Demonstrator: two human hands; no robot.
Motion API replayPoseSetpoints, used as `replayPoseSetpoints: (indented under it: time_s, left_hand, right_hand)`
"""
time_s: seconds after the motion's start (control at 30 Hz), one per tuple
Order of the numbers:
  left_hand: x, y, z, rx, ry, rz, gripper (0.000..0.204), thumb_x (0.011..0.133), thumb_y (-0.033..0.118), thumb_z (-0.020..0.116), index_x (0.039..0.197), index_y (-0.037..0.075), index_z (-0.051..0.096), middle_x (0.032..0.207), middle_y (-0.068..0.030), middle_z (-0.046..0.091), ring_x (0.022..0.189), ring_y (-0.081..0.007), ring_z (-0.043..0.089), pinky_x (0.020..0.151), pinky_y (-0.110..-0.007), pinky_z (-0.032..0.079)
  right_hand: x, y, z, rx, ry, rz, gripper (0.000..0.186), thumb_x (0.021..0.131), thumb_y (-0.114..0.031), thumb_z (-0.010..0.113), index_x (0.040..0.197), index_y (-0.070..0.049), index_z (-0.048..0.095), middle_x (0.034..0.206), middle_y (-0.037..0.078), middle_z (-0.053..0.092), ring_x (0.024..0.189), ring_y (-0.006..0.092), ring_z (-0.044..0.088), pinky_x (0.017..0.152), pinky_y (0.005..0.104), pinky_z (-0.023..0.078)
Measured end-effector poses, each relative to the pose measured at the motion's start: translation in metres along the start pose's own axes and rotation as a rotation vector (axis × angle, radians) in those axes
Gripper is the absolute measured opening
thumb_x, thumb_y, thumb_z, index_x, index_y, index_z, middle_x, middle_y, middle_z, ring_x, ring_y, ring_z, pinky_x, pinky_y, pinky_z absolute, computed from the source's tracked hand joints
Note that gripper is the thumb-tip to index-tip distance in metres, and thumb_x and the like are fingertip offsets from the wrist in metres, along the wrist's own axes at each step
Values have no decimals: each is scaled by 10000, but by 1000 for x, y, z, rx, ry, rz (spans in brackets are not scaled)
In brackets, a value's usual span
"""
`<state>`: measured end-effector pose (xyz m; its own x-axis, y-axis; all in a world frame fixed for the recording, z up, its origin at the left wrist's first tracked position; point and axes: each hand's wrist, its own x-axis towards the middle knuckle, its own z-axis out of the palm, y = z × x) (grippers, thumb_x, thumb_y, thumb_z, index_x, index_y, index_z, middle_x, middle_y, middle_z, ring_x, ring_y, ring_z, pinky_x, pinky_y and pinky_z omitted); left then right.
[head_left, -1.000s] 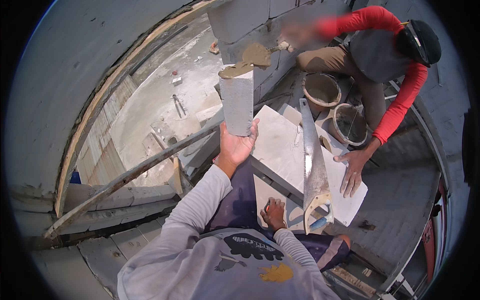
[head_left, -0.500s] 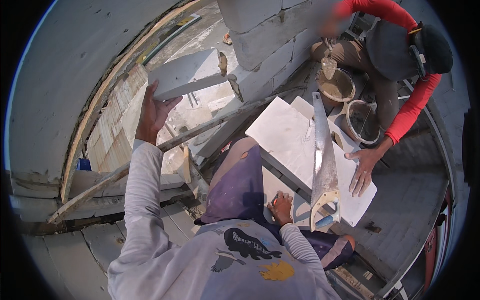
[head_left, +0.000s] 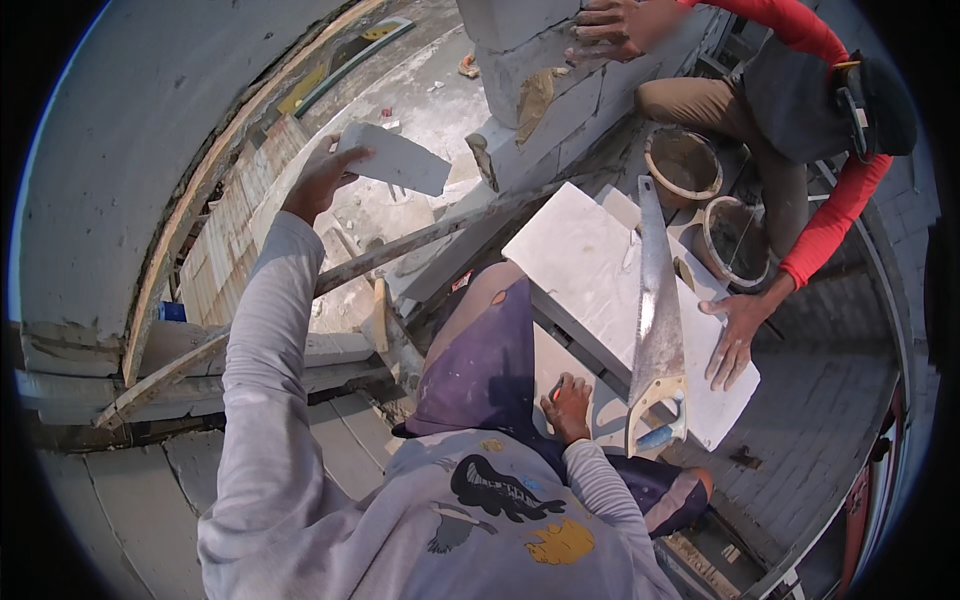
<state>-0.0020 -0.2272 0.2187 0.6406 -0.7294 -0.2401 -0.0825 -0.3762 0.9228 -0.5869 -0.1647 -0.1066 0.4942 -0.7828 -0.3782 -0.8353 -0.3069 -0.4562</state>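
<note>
A pale grey block is held up in my left hand, its fingers wrapped round the near end, above the open space at the left. My right hand is closed on a small orange object, too small to name, beside my knee on a pale board. Just right of it a handsaw with a cream and blue handle lies across a large white block. A co-worker's hand is spread on that block; their other hand rests against the block wall, where grey mortar is smeared.
Two mortar buckets stand beside the co-worker's legs. A long timber bar crosses over a drop to a lower dusty floor. A curved wood-edged wall rises at the left; a dark recess lies at the right.
My left hand has swung the block from upright at the centre to lying tilted at the left. The co-worker's upper hand has moved from trowelling mortar to the wall; the trowel is out of sight.
</note>
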Motion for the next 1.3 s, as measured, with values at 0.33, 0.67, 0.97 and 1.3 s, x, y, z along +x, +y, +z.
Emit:
replayPoseSetpoints:
  time_s: [0.33, 0.67, 0.97, 1.3]
  left_hand:
    - [58, -38, 82, 437, -2, -62, 898, 769, 307, 957, 1453, -35, 487, 1311, -206, 688, 1180, -326, 701, 1000, -413, 566]
    - [89, -82, 131, 575, 14, -53, 907, 737, 362, 976, 1398, -27, 491, 1344, -241, 676, 1236, -354, 688, 1043, -433, 560]
    - [95, -88, 160, 656, -7, 23, 923, 752, 376, 973, 1420, -6, 463, 1343, -254, 683, 1251, -370, 685, 1054, -434, 558]
    - [101, -83, 166, 727, -27, 102, 923, 729, 412, 974, 1393, 6, 477, 1305, -263, 706, 1230, -400, 698, 1042, -443, 564]
  right_hand:
    - [4, -6, 1, 36, -9, 102, 761, 785, -330, 919, 1407, -96, 547, 1283, 194, 563, 1238, 425, 496, 1073, 517, 442]
    - [-4, -15, -7, 60, 46, 103, 684, 819, -281, 892, 1379, -81, 556, 1288, 190, 546, 1261, 427, 502, 1038, 556, 486]
    - [-3, -14, -7, 94, 38, 95, 674, 829, -267, 871, 1391, -74, 553, 1309, 193, 533, 1275, 431, 493, 1050, 565, 473]
    - [0, -14, -2, 123, 61, 119, 719, 793, -290, 881, 1407, -84, 568, 1279, 208, 565, 1242, 436, 500, 1063, 535, 444]
